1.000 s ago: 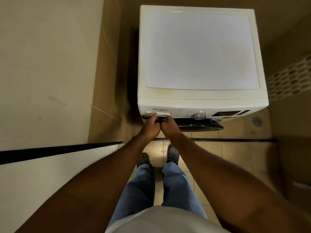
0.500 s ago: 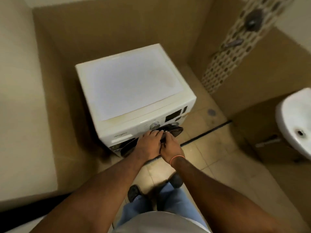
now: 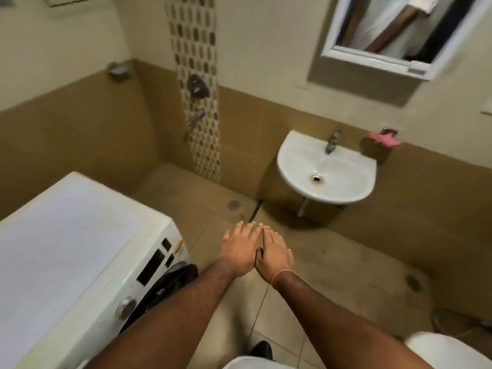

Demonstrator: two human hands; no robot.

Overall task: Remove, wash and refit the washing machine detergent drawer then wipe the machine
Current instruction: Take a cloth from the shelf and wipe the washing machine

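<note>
The white washing machine stands at the lower left, its control panel with a round dial and its dark door facing right. No detergent drawer shows; that end of the panel is behind my left arm. My left hand and my right hand hover side by side over the tiled floor, right of the machine. Both are palm down with fingers stretched out and touching along the inner edges. Nothing shows in either hand. A dark sliver sits between the thumbs; I cannot tell what it is.
A white wall sink with a tap hangs ahead on the right, a pink item on a holder beside it. A mirror is above. A toilet is at the lower right, a floor drain ahead.
My view has swung right from the machine toward the sink. Both hands have left the machine's front and now stretch flat over the floor.
</note>
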